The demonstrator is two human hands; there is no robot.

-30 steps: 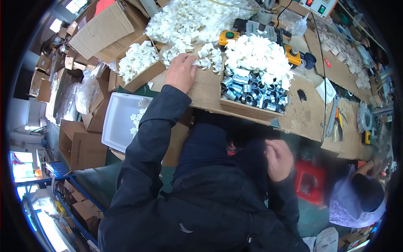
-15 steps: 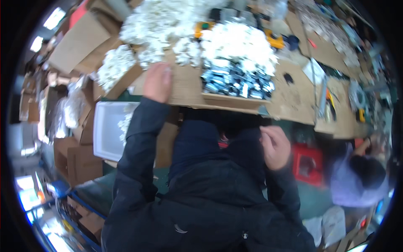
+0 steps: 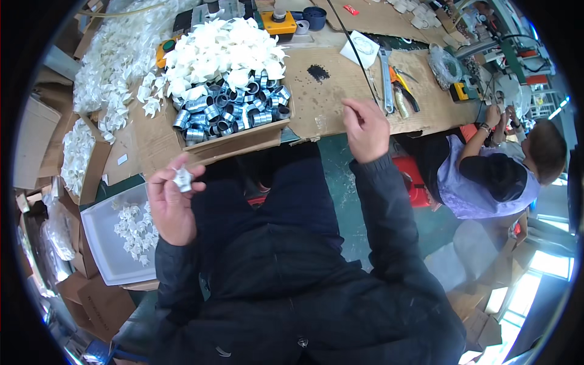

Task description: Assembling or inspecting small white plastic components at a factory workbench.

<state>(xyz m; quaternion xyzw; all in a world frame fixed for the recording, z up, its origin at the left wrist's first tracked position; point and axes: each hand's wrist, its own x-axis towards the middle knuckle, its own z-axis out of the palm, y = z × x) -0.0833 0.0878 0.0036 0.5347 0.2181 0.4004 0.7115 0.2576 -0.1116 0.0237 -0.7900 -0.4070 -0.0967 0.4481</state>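
A wide table covered with sheets of brown cardboard [image 3: 438,91] is seen in front of the person, and at its right end a co-worker in a lilac-and-black top [image 3: 474,188] is seated. The table's far left is taken up by a broad heap of white plastic pieces in clear film [image 3: 112,52]. Near the middle, a shallow brown cardboard box [image 3: 240,138] is filled with shiny silver metal rings [image 3: 228,112] in its front part and pointed white plastic pieces [image 3: 222,52] piled behind. To the left, a rectangular white plastic tub [image 3: 100,246] is partly filled with small white star-shaped pieces [image 3: 135,234], and beyond it a narrow brown carton [image 3: 97,164] is heaped with white pieces. The left hand [image 3: 172,204] is held palm up between the tub and the box, its grip closed by thumb and fingertips around one small white pointed plastic piece [image 3: 183,179]. The right hand [image 3: 368,131] is held at the table's front edge with its fingers loosely curled; whether anything is enclosed by its grip cannot be told. Near it, a long silver wrench [image 3: 387,82] is laid beside orange-handled pliers [image 3: 403,85].
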